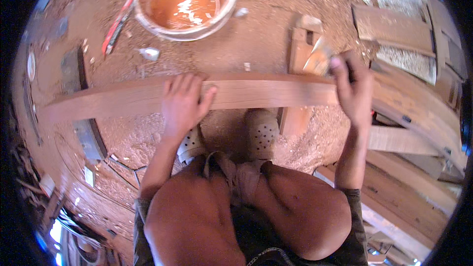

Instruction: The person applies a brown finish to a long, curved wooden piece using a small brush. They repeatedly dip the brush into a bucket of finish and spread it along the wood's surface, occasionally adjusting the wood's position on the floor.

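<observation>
A long planed wooden plank [256, 93] lies crosswise in front of my knees. It rests on a dark bar [93, 140] at the left and a wooden block with a square hole [298, 49] at the right. My left hand [185, 98] lies on the plank left of its middle, fingers reaching to the far edge and thumb spread. Beyond the plank's right end, my right hand [352, 83] is closed on a flat, thin orange-and-pale tool [319, 60]. Motion blurs this tool, so its exact kind is unclear.
A white bucket [143, 22] of orange-brown liquid stands beyond the plank. Beside it lies a red-and-dark handsaw-like strip [118, 24]. Several boards [419, 108] are stacked at the right. Wood shavings [133, 140] cover the ground around my clogs [261, 135].
</observation>
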